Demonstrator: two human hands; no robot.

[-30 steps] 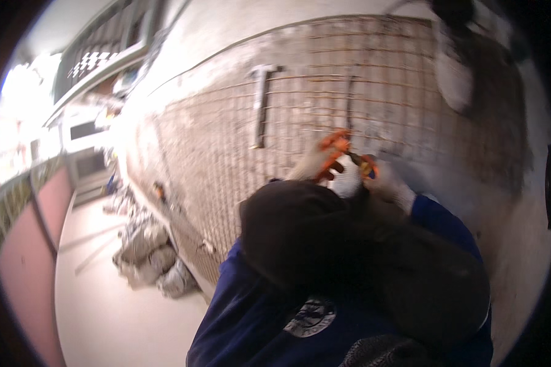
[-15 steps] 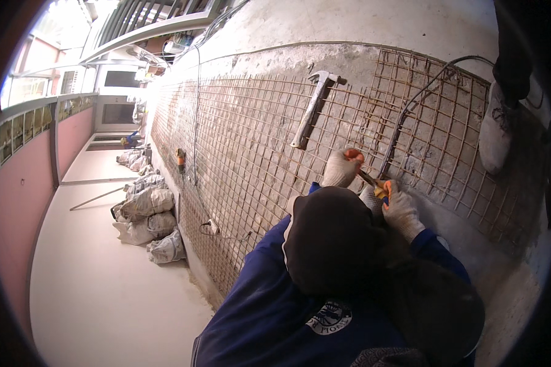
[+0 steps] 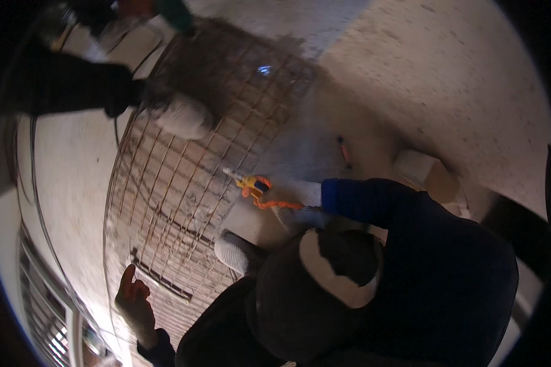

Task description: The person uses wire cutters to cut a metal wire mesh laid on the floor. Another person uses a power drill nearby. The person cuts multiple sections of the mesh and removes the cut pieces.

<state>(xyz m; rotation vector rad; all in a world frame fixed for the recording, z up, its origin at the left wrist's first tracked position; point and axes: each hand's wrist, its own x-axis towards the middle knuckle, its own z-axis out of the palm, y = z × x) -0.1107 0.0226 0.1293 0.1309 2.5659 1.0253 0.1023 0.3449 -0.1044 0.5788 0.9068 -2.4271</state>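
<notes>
My right hand [image 3: 284,191], in a pale knit work glove, is closed round a yellow-handled tool [image 3: 249,183] with a light metal tip. The tool's kind is not clear. Orange shows along the grip. My left hand [image 3: 136,300] is raised at lower left, forefinger stretched out and the glove's orange-red palm side partly showing. It holds nothing that I can see. Its fingertip is nearest to the head of a claw hammer [image 3: 165,282], which lies on the rusty wire mesh [image 3: 183,177]. My shoe [image 3: 231,254] and dark-clad knees fill the lower middle.
Another person's shoe [image 3: 187,117] and dark leg stand on the mesh at upper left. An orange-and-black stick-like item [image 3: 344,153] lies on the floor, with a pale block [image 3: 417,170] farther right. A black cable [image 3: 41,202] runs along the left.
My view has turned sharply to the right, swinging the scene round. My left hand has left the tool and moved away towards the hammer; my right hand still holds the tool.
</notes>
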